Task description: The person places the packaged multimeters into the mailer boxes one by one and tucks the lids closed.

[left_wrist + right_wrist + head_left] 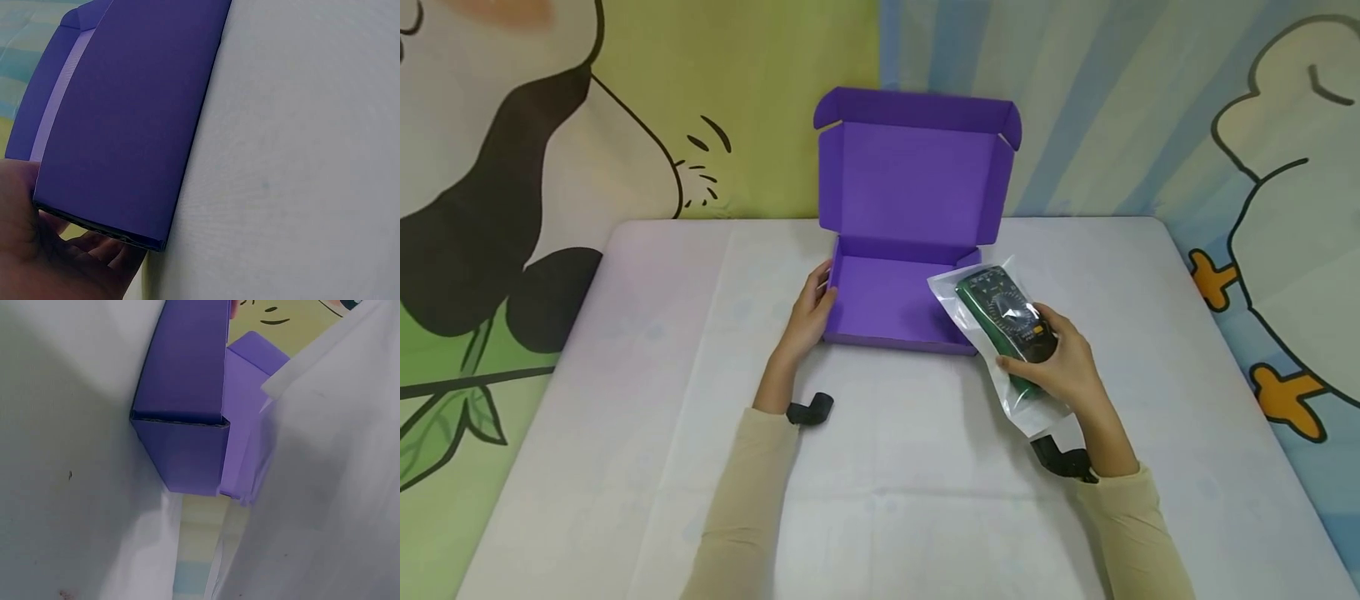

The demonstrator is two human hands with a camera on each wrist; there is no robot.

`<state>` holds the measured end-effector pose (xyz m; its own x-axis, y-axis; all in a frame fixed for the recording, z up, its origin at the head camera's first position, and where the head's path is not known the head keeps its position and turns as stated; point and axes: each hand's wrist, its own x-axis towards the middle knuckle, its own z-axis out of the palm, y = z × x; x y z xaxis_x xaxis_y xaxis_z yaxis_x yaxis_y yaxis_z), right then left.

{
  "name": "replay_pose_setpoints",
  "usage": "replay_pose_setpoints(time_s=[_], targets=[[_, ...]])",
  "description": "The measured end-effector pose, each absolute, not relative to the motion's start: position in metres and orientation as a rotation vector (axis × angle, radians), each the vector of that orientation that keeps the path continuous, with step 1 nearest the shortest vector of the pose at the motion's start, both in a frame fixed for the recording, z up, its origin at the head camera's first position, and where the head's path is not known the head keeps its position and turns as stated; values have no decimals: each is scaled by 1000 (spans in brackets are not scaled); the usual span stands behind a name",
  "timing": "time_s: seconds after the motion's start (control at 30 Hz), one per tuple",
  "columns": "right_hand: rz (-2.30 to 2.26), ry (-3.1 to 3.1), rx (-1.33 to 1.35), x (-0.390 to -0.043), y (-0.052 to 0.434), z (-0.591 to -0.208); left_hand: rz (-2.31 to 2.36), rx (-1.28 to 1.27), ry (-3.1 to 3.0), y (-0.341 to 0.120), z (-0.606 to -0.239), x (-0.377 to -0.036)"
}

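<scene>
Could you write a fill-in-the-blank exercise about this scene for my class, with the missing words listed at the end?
1. The box on the table is coloured ____.
2. The box's lid is ____, not closed.
3. The hand holding the bagged device is the person's ____ one.
4. The person's other hand grips one side of the ____.

Missing words: purple; open; right; box.
</scene>
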<state>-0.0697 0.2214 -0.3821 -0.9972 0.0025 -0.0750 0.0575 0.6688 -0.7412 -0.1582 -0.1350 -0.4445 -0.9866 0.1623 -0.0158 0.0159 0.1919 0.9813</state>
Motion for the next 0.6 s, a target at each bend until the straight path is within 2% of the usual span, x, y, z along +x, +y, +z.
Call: replay_pose_setpoints(time_s=[0.2, 0.6], targets=[[-1218, 2820, -35, -73, 218, -380, 1902, 192, 2336, -132, -418, -148], [-1185, 2841, -214, -80, 207, -385, 1920, 201, 2331, -133, -417, -147]])
